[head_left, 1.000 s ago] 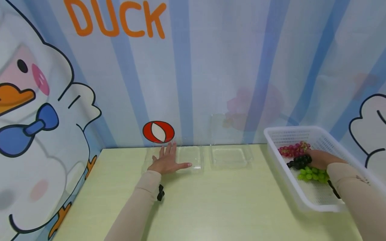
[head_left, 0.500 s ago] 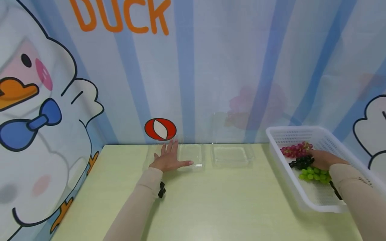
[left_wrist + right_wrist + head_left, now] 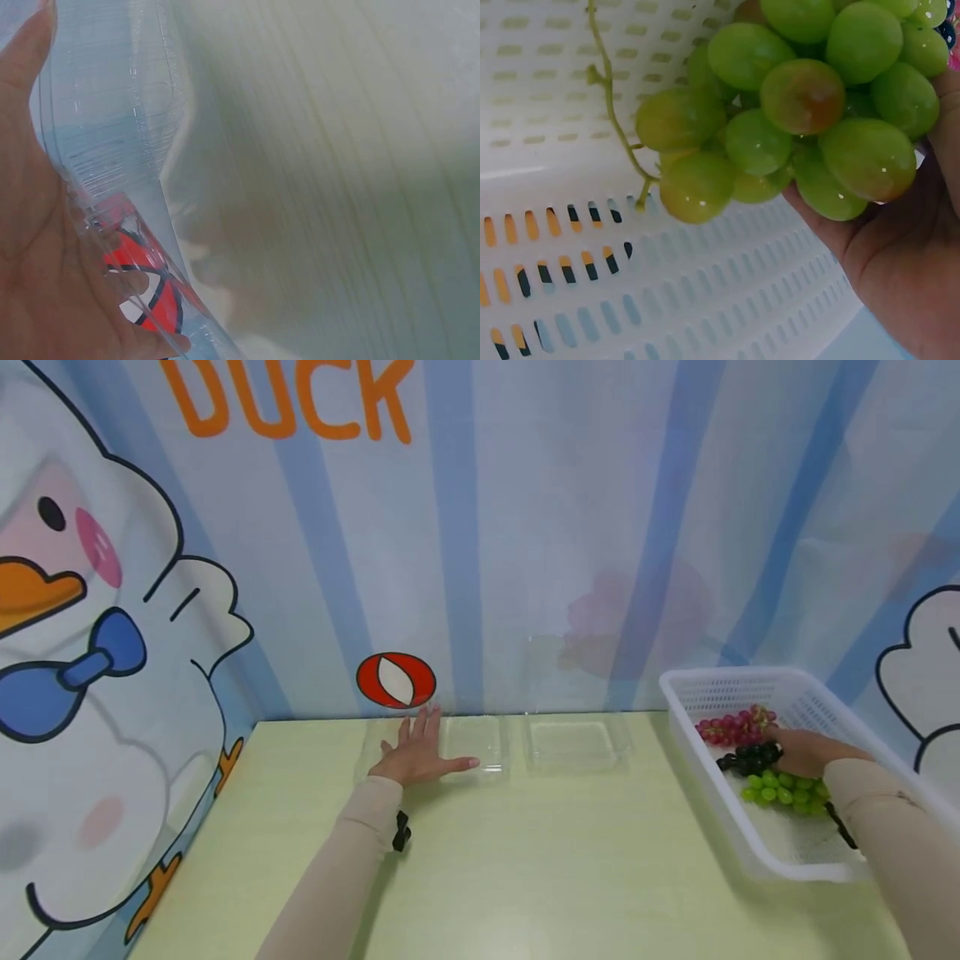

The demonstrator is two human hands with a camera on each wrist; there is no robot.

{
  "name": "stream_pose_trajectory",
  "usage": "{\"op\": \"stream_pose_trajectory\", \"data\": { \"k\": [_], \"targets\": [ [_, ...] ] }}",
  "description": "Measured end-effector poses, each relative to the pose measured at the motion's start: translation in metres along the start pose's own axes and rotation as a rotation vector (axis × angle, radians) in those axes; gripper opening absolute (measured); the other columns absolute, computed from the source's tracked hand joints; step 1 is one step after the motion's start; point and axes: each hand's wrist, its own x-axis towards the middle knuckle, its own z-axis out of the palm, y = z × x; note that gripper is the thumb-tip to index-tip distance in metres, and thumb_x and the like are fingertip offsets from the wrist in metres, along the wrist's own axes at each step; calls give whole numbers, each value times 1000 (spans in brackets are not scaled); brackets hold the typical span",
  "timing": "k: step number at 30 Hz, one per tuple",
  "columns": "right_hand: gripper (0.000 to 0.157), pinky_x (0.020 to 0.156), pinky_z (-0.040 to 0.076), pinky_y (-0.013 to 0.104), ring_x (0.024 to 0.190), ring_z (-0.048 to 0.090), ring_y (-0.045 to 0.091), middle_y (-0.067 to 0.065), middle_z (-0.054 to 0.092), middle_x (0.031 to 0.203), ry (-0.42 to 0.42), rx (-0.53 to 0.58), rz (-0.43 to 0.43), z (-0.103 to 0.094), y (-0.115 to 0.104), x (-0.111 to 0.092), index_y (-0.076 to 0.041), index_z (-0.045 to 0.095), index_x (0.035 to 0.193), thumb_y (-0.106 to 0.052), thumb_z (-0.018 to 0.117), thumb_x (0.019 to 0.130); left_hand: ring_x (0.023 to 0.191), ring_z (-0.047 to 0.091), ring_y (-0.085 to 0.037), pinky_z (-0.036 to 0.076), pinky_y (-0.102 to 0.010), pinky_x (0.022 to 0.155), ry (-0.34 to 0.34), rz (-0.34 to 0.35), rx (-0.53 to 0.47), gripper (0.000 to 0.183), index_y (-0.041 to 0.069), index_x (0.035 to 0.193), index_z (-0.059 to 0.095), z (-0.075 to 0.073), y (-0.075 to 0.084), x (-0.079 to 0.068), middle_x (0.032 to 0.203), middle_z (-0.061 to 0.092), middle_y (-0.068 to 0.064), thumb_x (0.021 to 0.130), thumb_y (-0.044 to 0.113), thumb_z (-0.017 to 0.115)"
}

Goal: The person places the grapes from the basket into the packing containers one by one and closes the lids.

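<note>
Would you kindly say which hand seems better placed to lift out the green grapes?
The right hand, I'd say: it is inside the white basket, by the green grapes, while the left hand is at a clear container.

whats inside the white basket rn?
In the white basket: red grapes, black grapes, green grapes, and the right hand reaching in. The sleeve covers part of its right side; anything beneath the grapes or hand can't be seen.

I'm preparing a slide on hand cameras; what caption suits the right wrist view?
Green grapes partly hide the person's right hand inside a white perforated basket.
</note>
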Motion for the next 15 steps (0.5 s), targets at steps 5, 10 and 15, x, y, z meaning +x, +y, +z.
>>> {"op": "stream_pose_trajectory", "data": {
  "k": [5,10,15],
  "targets": [
    [53,85,44,62,112,46,58,40,46,126,28,-19,-45,-3,3,3,11,44,130,-15,65,88,147,0,-41,7,-79,101,0,-8,-2,129,23,156,-2,-1,0,-1,163,-4,-4,60,95,44],
    [60,85,44,63,114,43,59,41,42,130,30,-11,-51,-2,5,3,11,42,134,-18,67,88,147,-1,-42,7,-79,100,-8,-10,-2,129,21,156,-2,-1,-1,0,163,-4,-5,60,95,43],
    [69,85,44,62,114,43,60,44,38,132,33,14,-42,5,8,0,15,36,138,-21,67,88,147,-1,-41,7,-79,101,-21,-9,-8,129,22,156,-4,-1,0,-1,163,-5,-4,60,95,44]
  ]
}}
